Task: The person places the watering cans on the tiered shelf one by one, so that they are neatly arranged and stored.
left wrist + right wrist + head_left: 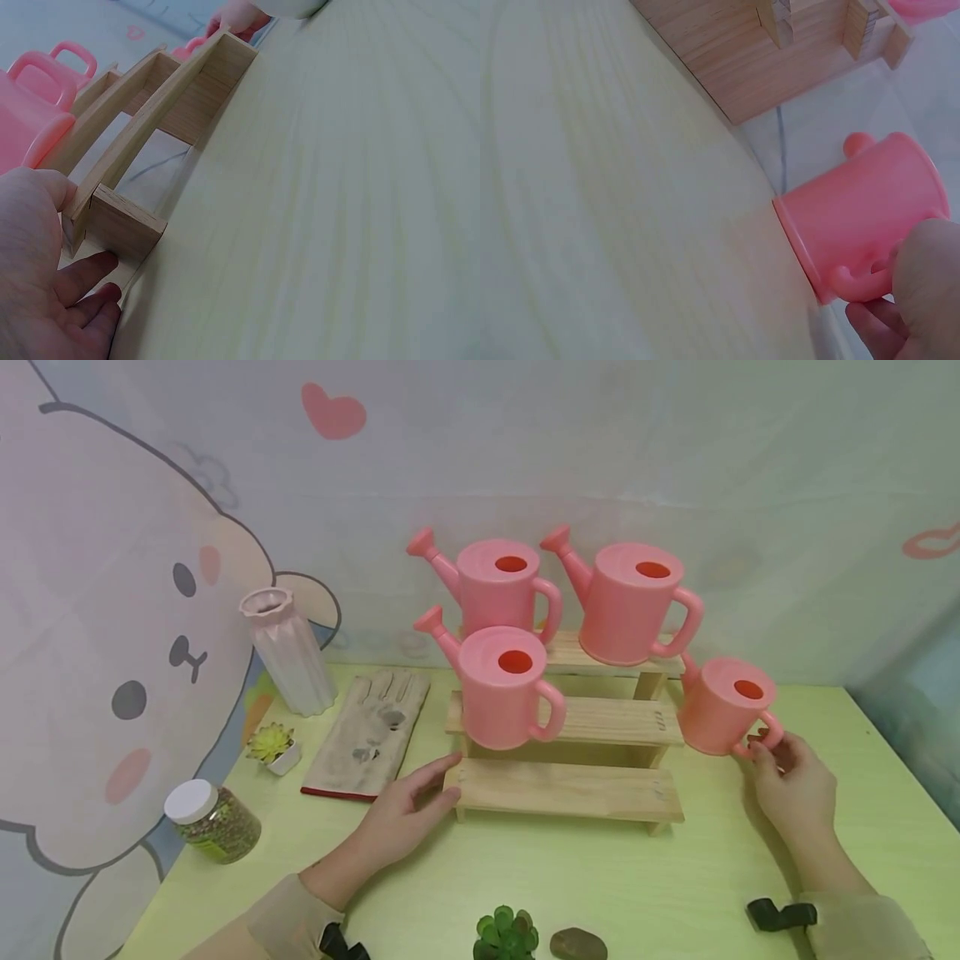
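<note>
My right hand pinches the handle of a pink watering can to the right of the stepped wooden stand. That can is upright, its base close to the tabletop in the right wrist view. At the stand's left end, my left hand touches the lowest shelf with thumb and fingers extended; in the left wrist view its fingers lie against the end leg. Two more pink watering cans, a left one and a right one, stand on the top shelf. Another watering can sits left on the middle shelf.
Left of the stand lie a beige work glove, a pale ribbed vase, a small potted succulent and a white-lidded jar. A green succulent and a brown stone are at the near edge. A printed cloth hangs behind.
</note>
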Motion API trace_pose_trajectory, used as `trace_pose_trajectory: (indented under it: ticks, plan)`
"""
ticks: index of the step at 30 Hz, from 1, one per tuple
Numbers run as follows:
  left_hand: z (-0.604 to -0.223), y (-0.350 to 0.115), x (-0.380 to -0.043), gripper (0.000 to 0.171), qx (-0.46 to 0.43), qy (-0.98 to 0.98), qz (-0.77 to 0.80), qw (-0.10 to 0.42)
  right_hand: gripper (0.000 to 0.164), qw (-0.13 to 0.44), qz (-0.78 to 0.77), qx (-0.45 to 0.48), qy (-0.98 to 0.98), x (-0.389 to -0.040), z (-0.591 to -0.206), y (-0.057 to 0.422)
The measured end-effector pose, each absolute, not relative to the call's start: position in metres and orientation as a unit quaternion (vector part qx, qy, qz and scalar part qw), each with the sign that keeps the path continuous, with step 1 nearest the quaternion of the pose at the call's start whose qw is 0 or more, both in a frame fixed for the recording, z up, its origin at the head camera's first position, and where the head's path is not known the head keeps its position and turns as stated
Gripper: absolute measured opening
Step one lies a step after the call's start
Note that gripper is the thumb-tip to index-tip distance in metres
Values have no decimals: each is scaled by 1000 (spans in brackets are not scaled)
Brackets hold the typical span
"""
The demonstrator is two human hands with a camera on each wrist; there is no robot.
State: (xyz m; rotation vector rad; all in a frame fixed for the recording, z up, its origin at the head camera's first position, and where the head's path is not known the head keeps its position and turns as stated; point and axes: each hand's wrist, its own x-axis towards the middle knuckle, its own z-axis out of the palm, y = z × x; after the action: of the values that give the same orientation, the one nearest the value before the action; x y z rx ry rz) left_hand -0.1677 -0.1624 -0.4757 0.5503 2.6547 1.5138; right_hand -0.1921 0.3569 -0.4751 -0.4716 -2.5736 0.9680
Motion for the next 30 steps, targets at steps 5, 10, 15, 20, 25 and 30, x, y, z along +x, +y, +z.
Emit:
trace_pose_trajectory:
  ticks: [5, 10, 15, 20, 25, 30]
  plan:
    - [-474, -162, -166, 52, 175, 853, 490, 19, 36, 177, 348, -210, -896, -192, -472, 356]
    - [-472, -161, -165, 52, 173, 855, 489, 21, 21, 255, 395, -233, -851, -193, -462, 355]
    - [-470, -160, -165, 52, 168, 857, 487, 22, 17, 376, 441, -189, -793, -191, -447, 350]
    - [-468, -160, -165, 52, 171, 855, 489, 25, 20, 458, 473, -139, -740, -182, -421, 337]
    - [-469, -161, -165, 52, 174, 854, 489, 25, 22, 534, 476, -44, -697, -170, -389, 317]
    - [-472, -162, -166, 52, 173, 854, 490, 24, 19, 554, 569, 39, -607, -161, -364, 304]
